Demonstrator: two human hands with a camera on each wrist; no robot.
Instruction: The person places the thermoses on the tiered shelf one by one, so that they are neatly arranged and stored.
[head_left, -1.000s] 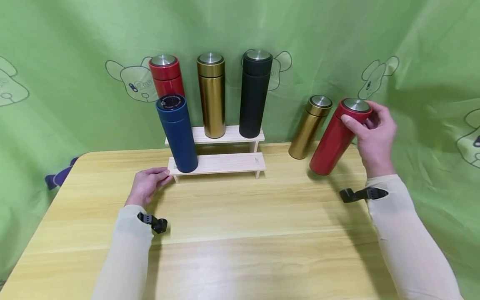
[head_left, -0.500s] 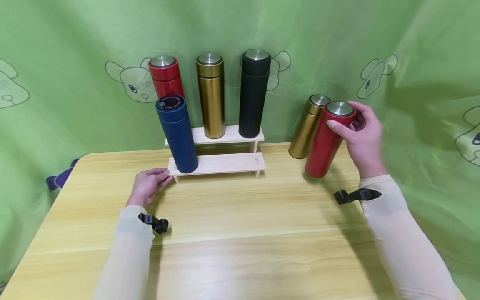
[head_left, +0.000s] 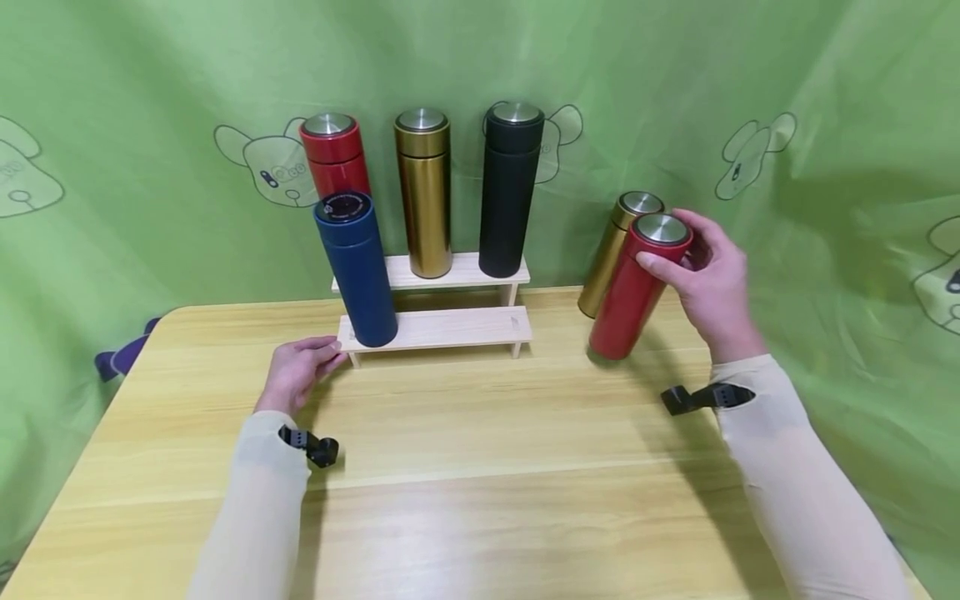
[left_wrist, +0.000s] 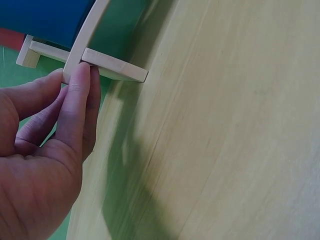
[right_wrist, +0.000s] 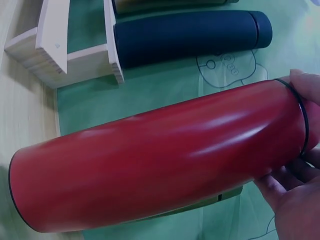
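My right hand (head_left: pixel 708 279) grips a red thermos (head_left: pixel 630 296) around its steel-topped cap, thumb in front; the bottle leans, with its base close over the table. In the right wrist view the red thermos (right_wrist: pixel 155 160) spans most of the picture. The thumb and fingers of my left hand (head_left: pixel 296 371) pinch the left front corner of a two-step wooden stand (head_left: pixel 450 327), seen close up in the left wrist view as the stand's board end (left_wrist: pixel 82 40). On the lower step, at the left, a blue thermos (head_left: pixel 358 275) stands upright.
On the upper step stand another red thermos (head_left: pixel 333 158), partly behind the blue one, a gold thermos (head_left: pixel 425 200) and a black thermos (head_left: pixel 512 196). A second gold thermos (head_left: pixel 600 275) stands on the table (head_left: pixel 465 467), partly hidden behind the held bottle. A green curtain (head_left: pixel 187 208) hangs behind.
My right hand has carried the red thermos left and slightly toward me, so it now overlaps the gold thermos on the table. My left hand stays at the stand's corner.
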